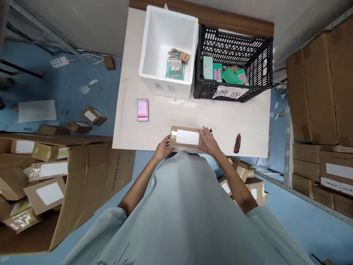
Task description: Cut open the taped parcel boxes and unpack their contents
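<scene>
small box betw both hands, left fingers & right fingers clamped on its ends.

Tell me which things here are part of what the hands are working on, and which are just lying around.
In hand:
small cardboard parcel with white label, held at both ends
left hand
right hand

Lying about:
red utility knife
white foam box
black crate
pink item on the table

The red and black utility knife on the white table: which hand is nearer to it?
Right. The right hand rests on the brown cardboard parcel, just left of the red and black utility knife; the left hand holds the parcel's far end.
</scene>
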Available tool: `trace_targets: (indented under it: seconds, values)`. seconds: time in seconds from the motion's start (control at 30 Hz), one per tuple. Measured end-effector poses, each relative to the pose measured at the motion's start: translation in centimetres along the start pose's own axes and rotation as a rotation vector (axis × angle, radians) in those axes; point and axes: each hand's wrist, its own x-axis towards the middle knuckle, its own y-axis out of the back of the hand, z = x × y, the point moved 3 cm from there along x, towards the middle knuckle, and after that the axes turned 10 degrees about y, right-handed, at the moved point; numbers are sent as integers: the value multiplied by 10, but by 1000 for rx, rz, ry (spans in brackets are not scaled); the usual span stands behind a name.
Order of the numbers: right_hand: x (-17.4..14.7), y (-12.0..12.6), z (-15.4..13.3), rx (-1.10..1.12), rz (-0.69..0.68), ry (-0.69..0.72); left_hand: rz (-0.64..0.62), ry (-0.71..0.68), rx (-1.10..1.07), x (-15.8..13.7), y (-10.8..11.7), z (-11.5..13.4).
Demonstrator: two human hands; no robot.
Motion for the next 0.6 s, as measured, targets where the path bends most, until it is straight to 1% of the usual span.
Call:
trace_targets:
  seconds: [0.07,0.13,0.23,0.3,0.37,0.47,0.6]
  values:
    - [-11,-2,8,58,69,-83,29,20,-12,-1,-3,-4]
    - [-23,-8,16,151,136,-206,56,50,-7,2,-3,-8]
    - [-39,-27,28,350,194,-396,66,95,21,11,-2,-11]
    - [-45,-42,33,460,217,-478,65,108,38,16,-3,-11]
    - [-46,-55,35,518,247,-505,58,97,53,19,-5,-11]
    - [-41,-66,33,546,288,-476,38,67,78,20,-10,-9]
    - [-31,-66,29,565,327,-440,23,22,59,18,-12,-4]
